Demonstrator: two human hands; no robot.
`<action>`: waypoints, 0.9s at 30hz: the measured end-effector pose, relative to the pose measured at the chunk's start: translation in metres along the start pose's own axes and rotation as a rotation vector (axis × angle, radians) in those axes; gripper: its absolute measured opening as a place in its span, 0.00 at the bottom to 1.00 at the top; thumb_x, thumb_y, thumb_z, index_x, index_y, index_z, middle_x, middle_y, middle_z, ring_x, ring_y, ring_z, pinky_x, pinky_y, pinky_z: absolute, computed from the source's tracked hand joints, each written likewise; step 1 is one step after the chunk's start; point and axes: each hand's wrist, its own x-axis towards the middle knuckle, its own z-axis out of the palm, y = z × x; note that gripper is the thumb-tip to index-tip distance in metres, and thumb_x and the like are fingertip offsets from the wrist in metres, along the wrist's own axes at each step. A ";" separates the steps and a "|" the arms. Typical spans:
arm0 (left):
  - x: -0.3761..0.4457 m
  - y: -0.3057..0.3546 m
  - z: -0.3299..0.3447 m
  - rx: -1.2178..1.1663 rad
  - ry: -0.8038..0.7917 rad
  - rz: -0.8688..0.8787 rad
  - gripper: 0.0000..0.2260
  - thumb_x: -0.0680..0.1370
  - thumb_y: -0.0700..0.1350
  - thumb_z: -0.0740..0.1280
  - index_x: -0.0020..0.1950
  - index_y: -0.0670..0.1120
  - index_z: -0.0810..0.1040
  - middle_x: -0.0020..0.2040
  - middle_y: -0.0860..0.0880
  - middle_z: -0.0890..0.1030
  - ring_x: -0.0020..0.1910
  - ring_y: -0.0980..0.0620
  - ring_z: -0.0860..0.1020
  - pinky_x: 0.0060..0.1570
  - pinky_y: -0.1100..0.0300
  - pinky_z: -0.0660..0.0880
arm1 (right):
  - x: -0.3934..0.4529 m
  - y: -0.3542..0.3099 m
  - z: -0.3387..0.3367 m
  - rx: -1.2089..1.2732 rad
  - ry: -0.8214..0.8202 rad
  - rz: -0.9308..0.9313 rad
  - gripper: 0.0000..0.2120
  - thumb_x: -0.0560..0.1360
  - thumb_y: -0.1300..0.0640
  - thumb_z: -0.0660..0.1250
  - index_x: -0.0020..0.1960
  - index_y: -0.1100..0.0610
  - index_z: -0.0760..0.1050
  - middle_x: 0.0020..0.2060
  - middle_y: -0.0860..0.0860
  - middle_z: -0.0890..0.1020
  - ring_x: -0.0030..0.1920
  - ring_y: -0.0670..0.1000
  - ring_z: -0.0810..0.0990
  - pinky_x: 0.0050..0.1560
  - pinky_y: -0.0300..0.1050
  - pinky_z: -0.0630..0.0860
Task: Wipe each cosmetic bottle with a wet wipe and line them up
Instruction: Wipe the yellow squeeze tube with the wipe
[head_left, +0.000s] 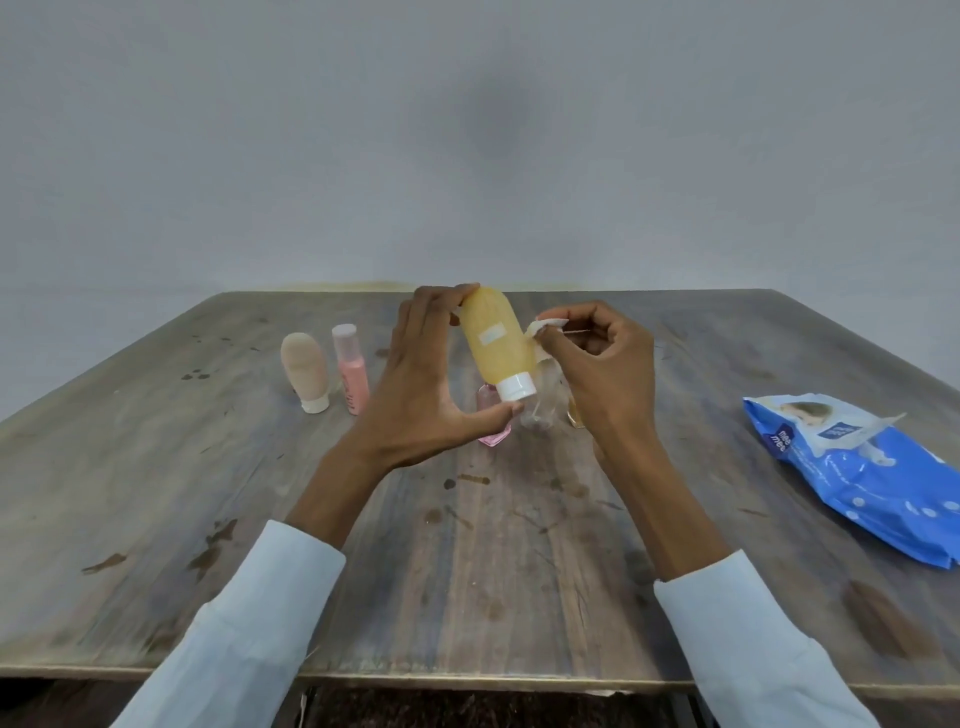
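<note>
**Wiping the yellow bottle**

Left-hand grip (415, 384) held the yellow bottle (496, 340) end to end, cap down, above the desk's (208, 519) middle; right-hand grip (597, 358) pinched the wet wipe (543, 332) against it. Next, probably: stand it beside the two left-side bottles (324, 371).

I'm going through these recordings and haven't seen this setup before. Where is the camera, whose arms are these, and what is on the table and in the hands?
There is no machine here: a person wears one wide-angle camera on the head, looking down at their own arms. The left hand holds a yellow bottle by its ends, white cap down. The right hand pinches a wet wipe against the bottle's side. On the wooden table a beige tube and a pink bottle stand side by side at left. Further small bottles, partly hidden, stand behind the hands. A blue wipes pack lies at right.
</note>
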 end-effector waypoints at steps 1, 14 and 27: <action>0.000 -0.001 0.000 0.010 -0.009 0.002 0.47 0.68 0.59 0.82 0.80 0.46 0.64 0.70 0.51 0.67 0.67 0.49 0.70 0.66 0.52 0.74 | 0.000 -0.001 -0.002 0.011 0.031 -0.024 0.05 0.75 0.64 0.76 0.48 0.55 0.86 0.43 0.48 0.89 0.47 0.54 0.87 0.47 0.43 0.83; 0.001 -0.004 0.001 0.112 0.044 -0.031 0.46 0.68 0.62 0.78 0.79 0.45 0.66 0.68 0.50 0.69 0.65 0.48 0.70 0.64 0.45 0.72 | -0.014 -0.008 0.014 -0.186 -0.170 -0.476 0.15 0.75 0.73 0.69 0.57 0.60 0.84 0.54 0.50 0.82 0.56 0.51 0.85 0.57 0.44 0.84; 0.001 -0.009 -0.005 0.136 0.054 -0.051 0.47 0.66 0.61 0.83 0.77 0.45 0.67 0.68 0.49 0.70 0.65 0.47 0.71 0.64 0.45 0.72 | -0.010 -0.002 0.012 -0.341 -0.234 -0.535 0.12 0.78 0.67 0.75 0.60 0.57 0.86 0.53 0.48 0.83 0.53 0.45 0.85 0.56 0.39 0.83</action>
